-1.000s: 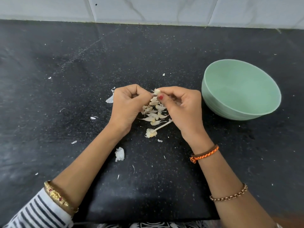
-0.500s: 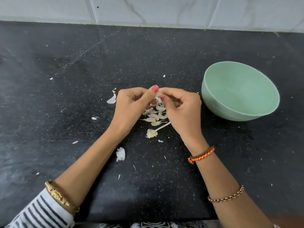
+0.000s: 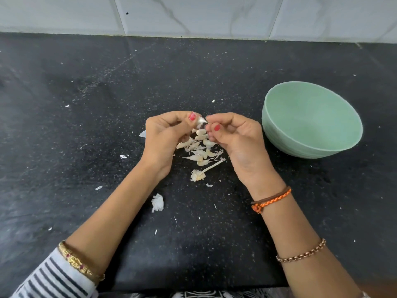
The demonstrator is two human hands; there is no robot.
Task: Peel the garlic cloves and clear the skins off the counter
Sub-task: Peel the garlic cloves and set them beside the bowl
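Papery white skin is being pulled from one garlic clove, which is held above the desk between the two hands. The left hand is closed on the clove, its thumb pressed against it, while the fingers of the right hand are pinched shut on a flap of the skin. For a clean peel, the clove would best be kept steady in the left hand and the flap drawn away along the clove's length, not snapped off, so that the skin comes off in one strip. Directly beneath the hands a small pile of cloves lies on the desk, and just in front of it a bare stem with its root end. Loose skins are scattered round about, near the left forearm and further left. A green bowl stands empty just beside the right hand, probably meant for the peeled cloves; the scattered skins are judged still to be cleared.
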